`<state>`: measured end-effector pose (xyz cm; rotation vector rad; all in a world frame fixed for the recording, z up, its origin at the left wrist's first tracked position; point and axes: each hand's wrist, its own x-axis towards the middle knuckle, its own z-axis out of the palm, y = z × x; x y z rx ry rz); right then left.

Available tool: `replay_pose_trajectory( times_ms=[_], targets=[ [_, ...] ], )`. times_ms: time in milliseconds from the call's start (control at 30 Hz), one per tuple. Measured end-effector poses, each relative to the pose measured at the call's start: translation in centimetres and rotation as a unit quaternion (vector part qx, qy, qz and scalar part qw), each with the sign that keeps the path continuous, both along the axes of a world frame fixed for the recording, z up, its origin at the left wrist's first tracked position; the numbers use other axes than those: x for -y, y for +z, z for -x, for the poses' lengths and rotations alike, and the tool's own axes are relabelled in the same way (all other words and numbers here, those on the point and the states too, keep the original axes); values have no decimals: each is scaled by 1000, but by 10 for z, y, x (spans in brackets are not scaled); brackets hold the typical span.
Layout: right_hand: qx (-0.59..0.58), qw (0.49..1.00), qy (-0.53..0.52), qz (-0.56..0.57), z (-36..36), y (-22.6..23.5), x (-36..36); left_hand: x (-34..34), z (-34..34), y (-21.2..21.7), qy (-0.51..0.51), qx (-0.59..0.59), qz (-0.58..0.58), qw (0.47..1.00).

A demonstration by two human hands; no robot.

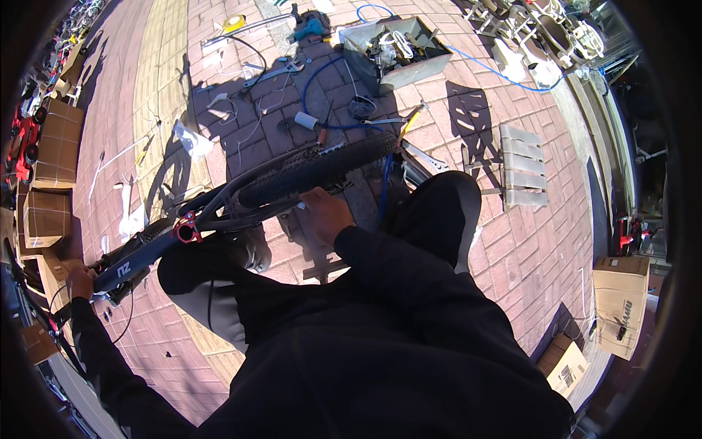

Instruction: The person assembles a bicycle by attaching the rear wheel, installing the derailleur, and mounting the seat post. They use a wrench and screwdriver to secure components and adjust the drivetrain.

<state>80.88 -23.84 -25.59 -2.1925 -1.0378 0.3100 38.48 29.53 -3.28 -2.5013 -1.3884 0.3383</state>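
A dark bicycle frame (142,257) lies tilted across my knees and reaches from the left to the middle. My left hand (80,281) is closed around its front end. A red clamp (188,227) is fixed where the frame's tubes meet. At the other end sits a wheel with a knobby black tire (329,167). My right hand (329,217) is beside the near side of this wheel, its fingers bent and pressed together. A small pale bit shows at those fingertips; what it belongs to is hidden.
A grey metal bin (420,67) full of parts stands ahead, with a blue hose (504,75) trailing near it. Wrenches (281,72) and a teal power tool (310,29) lie on the brick paving. A slatted stool (523,178) is at right; cardboard boxes (58,143) line the left.
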Motion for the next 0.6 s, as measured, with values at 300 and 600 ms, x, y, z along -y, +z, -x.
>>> replay_pose_trajectory(
  times_ms=[300,600],
  targets=[
    [-49,998,26,29,3,-23,-8,6,-3,5,-29,-8,-21,999],
    [-65,996,-6,60,3,8,-1,4,0,3,-13,-18,-9,1000]
  ],
)
